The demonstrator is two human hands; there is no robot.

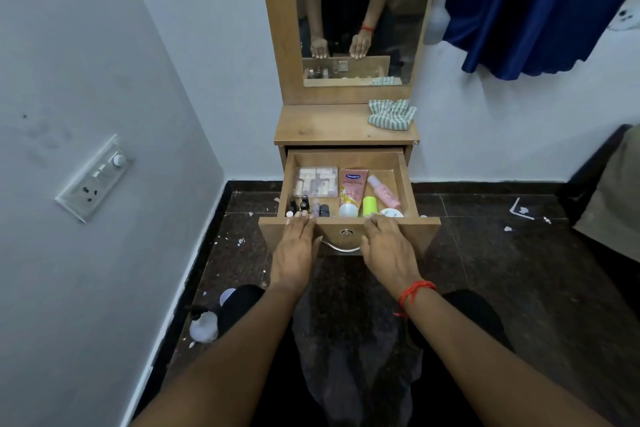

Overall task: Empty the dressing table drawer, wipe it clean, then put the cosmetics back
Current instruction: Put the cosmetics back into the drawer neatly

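Note:
The wooden drawer (403, 180) of the dressing table stands pulled out. Inside lie a clear compartment box (316, 181), a pink tube (352, 185), a pink spray bottle (383, 192), a green bottle (370, 205), a white jar (348, 210) and several small dark bottles (304, 206). My left hand (296, 246) lies flat on the drawer's front panel, fingertips at its top edge. My right hand (388, 246) rests the same way to the right of the metal handle (341, 247). A striped cloth (391, 114) lies crumpled on the tabletop's right side.
A mirror (356, 10) rises behind the tabletop. A white bottle (204, 324) stands on the dark floor by the left wall, with paper scraps scattered about. A switch panel (93, 180) is on the left wall. Blue fabric (540, 3) hangs at the upper right.

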